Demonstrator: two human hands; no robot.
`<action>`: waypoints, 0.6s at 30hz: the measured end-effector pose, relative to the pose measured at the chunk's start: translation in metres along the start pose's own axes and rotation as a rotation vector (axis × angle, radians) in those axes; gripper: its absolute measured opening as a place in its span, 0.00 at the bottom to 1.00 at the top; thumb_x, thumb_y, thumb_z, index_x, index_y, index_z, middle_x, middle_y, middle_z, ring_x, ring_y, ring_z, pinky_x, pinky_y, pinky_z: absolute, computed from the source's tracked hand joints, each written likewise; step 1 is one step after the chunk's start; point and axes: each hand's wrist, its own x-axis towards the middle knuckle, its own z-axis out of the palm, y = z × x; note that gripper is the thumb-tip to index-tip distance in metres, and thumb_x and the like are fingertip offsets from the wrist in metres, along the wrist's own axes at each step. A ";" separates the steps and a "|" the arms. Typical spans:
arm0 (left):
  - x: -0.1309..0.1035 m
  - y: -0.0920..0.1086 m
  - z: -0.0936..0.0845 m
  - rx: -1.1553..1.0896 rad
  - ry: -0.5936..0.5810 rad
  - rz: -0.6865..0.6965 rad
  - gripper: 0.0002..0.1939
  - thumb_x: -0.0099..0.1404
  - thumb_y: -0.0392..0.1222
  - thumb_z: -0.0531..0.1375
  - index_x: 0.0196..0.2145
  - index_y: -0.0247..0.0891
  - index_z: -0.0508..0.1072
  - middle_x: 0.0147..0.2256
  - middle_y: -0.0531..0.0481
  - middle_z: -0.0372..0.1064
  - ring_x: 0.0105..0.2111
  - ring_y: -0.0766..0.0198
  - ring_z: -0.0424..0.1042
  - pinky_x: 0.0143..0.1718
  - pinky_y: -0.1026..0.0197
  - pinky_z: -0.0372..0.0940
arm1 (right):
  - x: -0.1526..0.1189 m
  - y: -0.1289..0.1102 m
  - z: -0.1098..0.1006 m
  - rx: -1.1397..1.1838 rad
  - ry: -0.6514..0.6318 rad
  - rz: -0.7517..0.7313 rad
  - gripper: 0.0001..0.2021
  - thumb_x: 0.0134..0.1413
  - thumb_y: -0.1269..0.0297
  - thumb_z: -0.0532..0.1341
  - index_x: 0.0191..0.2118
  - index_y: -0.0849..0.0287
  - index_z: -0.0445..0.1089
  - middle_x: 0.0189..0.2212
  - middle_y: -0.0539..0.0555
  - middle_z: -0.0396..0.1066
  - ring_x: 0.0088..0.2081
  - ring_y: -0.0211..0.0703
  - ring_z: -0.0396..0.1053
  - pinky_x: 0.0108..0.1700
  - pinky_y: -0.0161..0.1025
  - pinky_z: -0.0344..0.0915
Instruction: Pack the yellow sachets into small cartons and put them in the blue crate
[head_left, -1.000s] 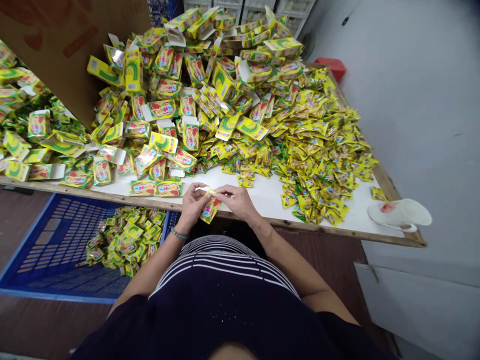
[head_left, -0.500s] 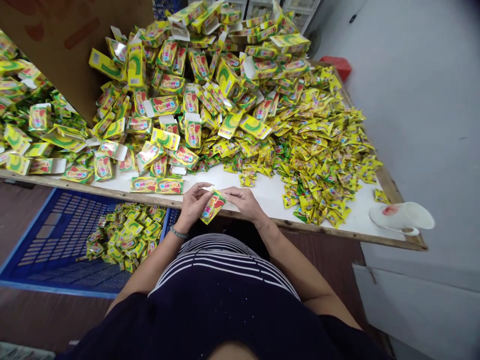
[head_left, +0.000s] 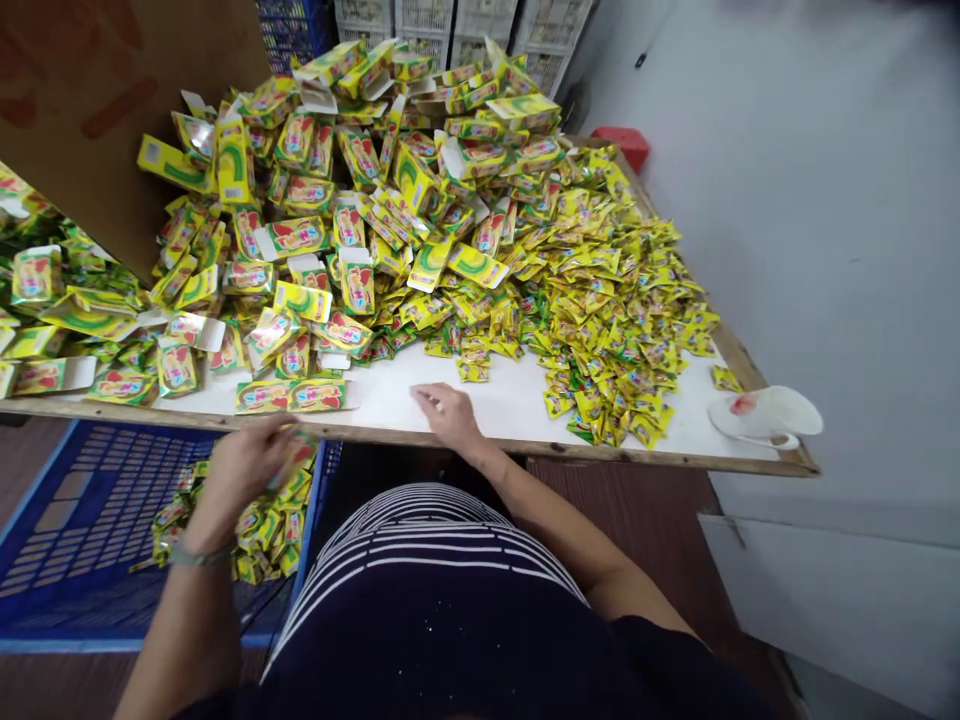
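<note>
My left hand (head_left: 247,465) is over the blue basket (head_left: 67,560), its fingers closed on a small yellow-green box (head_left: 295,455) that is blurred by motion. Below it, yellow boxes (head_left: 266,535) are heaped in the basket. My right hand (head_left: 448,412) hovers at the front of the white table top (head_left: 382,390), fingers loosely apart and holding nothing that shows. Two boxes (head_left: 291,396) lie end to end at the table edge between the hands. Small yellow packets (head_left: 615,310) form a large pile to the right.
Open-flapped boxes (head_left: 360,160) are piled high at the back. A brown carton (head_left: 127,110) leans at the left. On the right corner lies a white cup (head_left: 765,415). A red object (head_left: 621,147) and white crates (head_left: 487,25) are farther back.
My hands have parted. The left has carried the box leftward over the basket, while the right has let go and moved slightly left. The view has shifted.
</note>
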 end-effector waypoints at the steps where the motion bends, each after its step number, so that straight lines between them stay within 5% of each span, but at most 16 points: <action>1: -0.003 -0.013 -0.014 0.144 0.027 -0.070 0.16 0.62 0.52 0.59 0.43 0.46 0.80 0.31 0.47 0.78 0.29 0.54 0.73 0.32 0.58 0.62 | 0.011 0.007 -0.005 -0.070 0.040 0.046 0.13 0.64 0.63 0.57 0.44 0.55 0.79 0.43 0.55 0.80 0.42 0.45 0.75 0.46 0.41 0.70; 3: -0.008 -0.022 -0.030 0.294 0.106 -0.142 0.20 0.64 0.53 0.57 0.47 0.45 0.79 0.37 0.43 0.79 0.33 0.50 0.75 0.33 0.56 0.63 | 0.036 0.020 -0.013 -0.237 0.050 0.075 0.13 0.64 0.66 0.55 0.44 0.55 0.78 0.44 0.55 0.79 0.45 0.48 0.74 0.49 0.43 0.68; 5: -0.008 -0.009 -0.027 0.257 0.178 -0.122 0.21 0.66 0.54 0.54 0.49 0.43 0.79 0.42 0.42 0.79 0.38 0.49 0.76 0.36 0.55 0.64 | 0.058 0.029 -0.017 -0.408 -0.013 0.051 0.15 0.64 0.69 0.53 0.47 0.58 0.77 0.49 0.59 0.77 0.51 0.52 0.70 0.55 0.47 0.63; 9: 0.012 0.046 0.015 0.007 0.149 0.094 0.16 0.67 0.48 0.54 0.41 0.42 0.80 0.42 0.44 0.80 0.41 0.53 0.76 0.42 0.57 0.65 | 0.071 0.038 -0.012 -0.625 -0.105 0.028 0.16 0.63 0.71 0.54 0.52 0.65 0.74 0.55 0.66 0.72 0.57 0.60 0.63 0.59 0.57 0.57; 12: 0.034 0.083 0.044 -0.002 0.043 0.193 0.14 0.67 0.43 0.54 0.37 0.40 0.80 0.37 0.43 0.80 0.39 0.53 0.76 0.40 0.57 0.64 | 0.057 0.043 -0.009 -0.553 -0.142 -0.050 0.16 0.64 0.70 0.54 0.49 0.63 0.76 0.51 0.64 0.75 0.54 0.55 0.67 0.61 0.53 0.58; 15: 0.050 0.111 0.066 0.019 -0.039 0.236 0.14 0.68 0.43 0.54 0.37 0.39 0.80 0.36 0.40 0.79 0.37 0.51 0.76 0.39 0.56 0.63 | 0.046 0.049 -0.019 -0.396 -0.064 -0.065 0.17 0.65 0.69 0.51 0.49 0.60 0.76 0.48 0.60 0.76 0.50 0.49 0.71 0.56 0.46 0.64; 18: 0.065 0.136 0.089 0.056 -0.063 0.190 0.17 0.70 0.48 0.53 0.37 0.36 0.79 0.36 0.36 0.77 0.39 0.47 0.76 0.39 0.54 0.63 | 0.051 0.054 -0.034 -0.370 0.076 0.069 0.17 0.65 0.67 0.53 0.51 0.61 0.75 0.48 0.61 0.75 0.49 0.50 0.71 0.52 0.45 0.66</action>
